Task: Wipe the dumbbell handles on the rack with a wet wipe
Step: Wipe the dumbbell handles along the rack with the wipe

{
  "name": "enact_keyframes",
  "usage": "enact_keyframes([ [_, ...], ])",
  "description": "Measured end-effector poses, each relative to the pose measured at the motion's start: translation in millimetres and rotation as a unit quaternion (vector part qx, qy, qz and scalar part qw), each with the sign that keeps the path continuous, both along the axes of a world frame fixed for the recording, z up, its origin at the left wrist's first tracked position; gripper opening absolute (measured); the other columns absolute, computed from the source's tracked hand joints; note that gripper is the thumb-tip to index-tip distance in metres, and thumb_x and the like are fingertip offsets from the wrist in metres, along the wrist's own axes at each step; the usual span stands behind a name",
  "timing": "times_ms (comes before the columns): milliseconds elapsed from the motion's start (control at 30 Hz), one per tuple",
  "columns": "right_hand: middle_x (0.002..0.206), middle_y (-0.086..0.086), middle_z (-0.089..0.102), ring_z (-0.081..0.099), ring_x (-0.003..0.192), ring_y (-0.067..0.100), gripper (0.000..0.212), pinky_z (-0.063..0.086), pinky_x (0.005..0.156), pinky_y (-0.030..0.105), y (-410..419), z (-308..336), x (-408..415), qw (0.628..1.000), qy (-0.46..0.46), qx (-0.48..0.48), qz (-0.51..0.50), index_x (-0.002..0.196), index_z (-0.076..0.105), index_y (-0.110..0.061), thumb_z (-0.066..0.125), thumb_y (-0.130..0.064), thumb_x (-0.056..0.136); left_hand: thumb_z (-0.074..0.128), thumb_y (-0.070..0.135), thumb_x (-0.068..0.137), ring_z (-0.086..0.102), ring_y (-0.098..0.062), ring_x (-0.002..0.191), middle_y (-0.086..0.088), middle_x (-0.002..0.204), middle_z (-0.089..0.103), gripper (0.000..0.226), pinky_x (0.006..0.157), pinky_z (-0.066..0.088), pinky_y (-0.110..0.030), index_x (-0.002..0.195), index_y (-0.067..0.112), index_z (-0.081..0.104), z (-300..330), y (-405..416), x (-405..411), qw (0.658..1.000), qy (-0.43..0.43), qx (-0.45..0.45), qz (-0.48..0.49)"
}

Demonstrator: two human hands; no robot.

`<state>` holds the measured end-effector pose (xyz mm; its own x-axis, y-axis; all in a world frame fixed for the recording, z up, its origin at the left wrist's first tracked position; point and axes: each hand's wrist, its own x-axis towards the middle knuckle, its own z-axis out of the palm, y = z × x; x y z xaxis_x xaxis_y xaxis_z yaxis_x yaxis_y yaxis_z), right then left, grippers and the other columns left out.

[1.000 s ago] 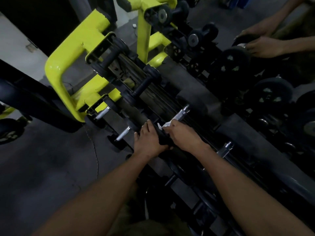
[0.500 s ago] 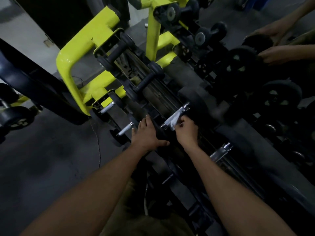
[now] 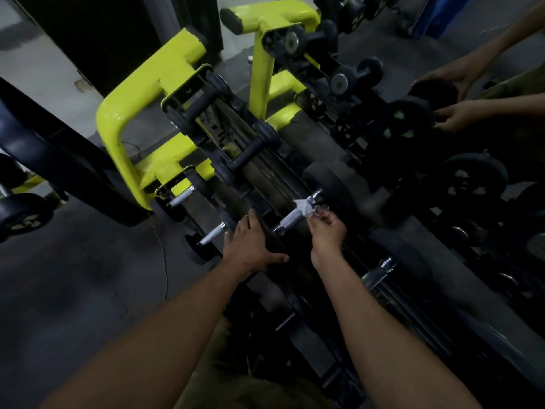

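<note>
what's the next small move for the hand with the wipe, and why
Probably slide the wipe back down the chrome handle toward the left hand. The right hand pinches it at the handle's far end, and the near stretch lies bare. The left hand rests on the near weight, seemingly steadying it.

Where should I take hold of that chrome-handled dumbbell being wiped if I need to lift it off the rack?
Probably the bare knurled middle of the chrome handle, from above, fingers wrapping across it: the bar lies level and exposed between its dark heads.
</note>
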<state>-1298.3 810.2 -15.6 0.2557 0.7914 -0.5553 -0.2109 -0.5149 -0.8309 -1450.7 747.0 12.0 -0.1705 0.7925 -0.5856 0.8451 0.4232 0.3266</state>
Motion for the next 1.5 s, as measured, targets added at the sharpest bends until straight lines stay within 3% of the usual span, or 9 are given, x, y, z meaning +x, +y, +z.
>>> enact_keyframes([
  [133, 0.093, 0.004, 0.075, 0.070, 0.091, 0.014, 0.015, 0.054, 0.089, 0.029, 4, 0, 1, 0.998, -0.043, 0.030, 0.018, 0.084, 0.069, -0.019, 0.075, -0.005, 0.082, 0.079, 0.073, 0.064, 0.011, -0.028, 0.155, -0.015, 0.169, 0.004, 0.148, 0.124, 0.017, -0.053, 0.158, 0.007, -0.015, -1, -1, 0, 1.000, 0.001, 0.003, 0.001],
  [300, 0.081, 0.003, 0.073, 0.068, 0.077, 0.013, 0.018, 0.052, 0.075, 0.026, -15, -3, -1, 0.988, -0.073, -0.003, 0.134, 0.077, 0.068, -0.017, 0.074, 0.000, 0.079, 0.079, 0.072, 0.065, 0.012, -0.029, 0.155, -0.015, 0.169, 0.004, 0.147, 0.123, 0.019, -0.054, 0.158, 0.007, -0.014, -1, -1, -1, 1.000, -0.003, 0.007, 0.000],
  [433, 0.080, -0.005, 0.071, 0.067, 0.078, 0.012, 0.012, 0.049, 0.072, 0.021, -22, -5, -4, 0.939, -0.240, 0.015, 0.245, 0.074, 0.069, -0.020, 0.074, -0.009, 0.076, 0.078, 0.073, 0.066, 0.012, -0.028, 0.155, -0.016, 0.169, 0.004, 0.146, 0.123, 0.018, -0.053, 0.158, 0.006, -0.013, -1, -1, -2, 1.000, -0.004, 0.008, -0.004],
  [600, 0.100, -0.003, 0.062, 0.060, 0.090, 0.011, 0.017, 0.037, 0.078, 0.005, -18, 7, -2, 0.881, -0.386, 0.178, 0.206, 0.084, 0.067, -0.018, 0.059, -0.002, 0.086, 0.076, 0.075, 0.067, 0.012, -0.028, 0.155, -0.015, 0.168, 0.004, 0.146, 0.123, 0.019, -0.053, 0.158, 0.006, -0.014, -1, -2, -2, 1.000, -0.001, 0.011, -0.013],
  [700, 0.120, 0.000, 0.056, 0.058, 0.104, 0.017, 0.019, 0.046, 0.087, 0.022, -13, 7, 0, 0.866, -0.415, 0.196, 0.200, 0.106, 0.067, -0.014, 0.054, -0.008, 0.093, 0.075, 0.075, 0.068, 0.011, -0.028, 0.155, -0.014, 0.169, 0.002, 0.144, 0.123, 0.019, -0.054, 0.158, 0.007, -0.015, -1, -2, -3, 1.000, -0.001, 0.008, -0.018],
  [833, 0.143, 0.001, 0.044, 0.050, 0.116, 0.025, 0.047, 0.050, 0.095, 0.036, -12, 1, 5, 0.767, -0.534, 0.204, 0.290, 0.136, 0.052, -0.017, 0.059, -0.008, 0.090, 0.074, 0.077, 0.067, 0.011, -0.028, 0.155, -0.015, 0.169, 0.002, 0.145, 0.123, 0.018, -0.053, 0.158, 0.007, -0.015, -1, -1, -4, 1.000, -0.001, 0.005, -0.024],
  [1000, 0.153, -0.007, 0.039, 0.055, 0.111, 0.026, 0.061, 0.047, 0.084, 0.043, -5, 8, 3, 0.602, -0.672, 0.196, 0.384, 0.145, 0.043, -0.019, 0.059, -0.024, 0.086, 0.073, 0.078, 0.068, 0.013, -0.029, 0.155, -0.015, 0.168, 0.005, 0.144, 0.123, 0.020, -0.053, 0.158, 0.006, -0.014, 0, -2, -5, 0.999, 0.003, 0.008, -0.031],
  [1167, 0.141, -0.003, 0.047, 0.069, 0.089, 0.029, 0.046, 0.045, 0.061, 0.035, 17, 26, -14, 0.556, -0.687, 0.120, 0.451, 0.141, 0.044, -0.013, 0.049, -0.028, 0.098, 0.074, 0.076, 0.067, 0.013, -0.029, 0.155, -0.015, 0.168, 0.006, 0.144, 0.123, 0.019, -0.054, 0.158, 0.006, -0.013, 0, -2, -5, 1.000, -0.005, 0.013, -0.027],
  [1500, 0.109, 0.011, 0.069, 0.064, 0.101, 0.031, 0.026, 0.048, 0.080, 0.038, 43, 25, -52, 0.522, -0.545, 0.039, 0.655, 0.103, 0.066, -0.015, 0.048, -0.032, 0.096, 0.077, 0.074, 0.066, 0.011, -0.027, 0.155, -0.015, 0.168, 0.005, 0.145, 0.124, 0.015, -0.054, 0.159, 0.006, -0.011, -3, -3, -8, 0.999, -0.027, 0.027, -0.019],
])
